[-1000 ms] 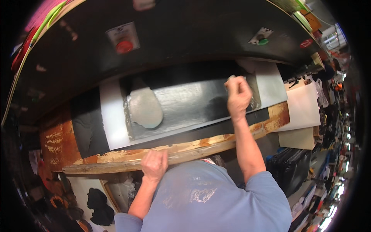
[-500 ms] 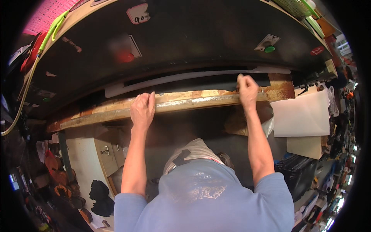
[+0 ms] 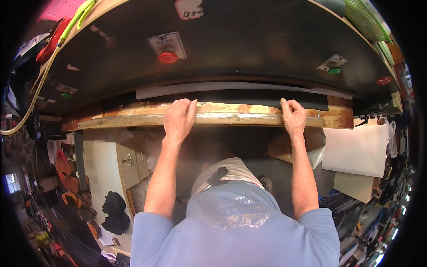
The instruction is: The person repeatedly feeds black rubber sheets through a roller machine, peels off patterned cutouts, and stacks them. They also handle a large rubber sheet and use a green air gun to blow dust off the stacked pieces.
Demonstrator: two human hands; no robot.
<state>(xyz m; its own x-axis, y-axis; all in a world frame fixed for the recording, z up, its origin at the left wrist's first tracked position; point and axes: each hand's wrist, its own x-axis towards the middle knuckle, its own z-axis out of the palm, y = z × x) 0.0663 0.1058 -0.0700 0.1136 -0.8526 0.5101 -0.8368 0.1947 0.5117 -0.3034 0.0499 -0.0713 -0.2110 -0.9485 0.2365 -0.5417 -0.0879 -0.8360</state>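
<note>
The left hand [image 3: 179,119] and right hand [image 3: 294,117] bend their fingers at the worktop [image 3: 341,114]'s wooden front rail [image 3: 240,119]; whether they grasp it, I cannot tell. Just beyond the fingers lies a black sheet [image 3: 249,97], then a white sheet [image 3: 178,90].

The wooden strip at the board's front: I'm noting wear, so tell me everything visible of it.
The wooden strip is long, narrow and pale brown, with scuffs and a shiny, film-like patch toward its middle. It runs along the near edge of a worn board. The left hand and right hand overlap it; whether they grip is unclear.
</note>
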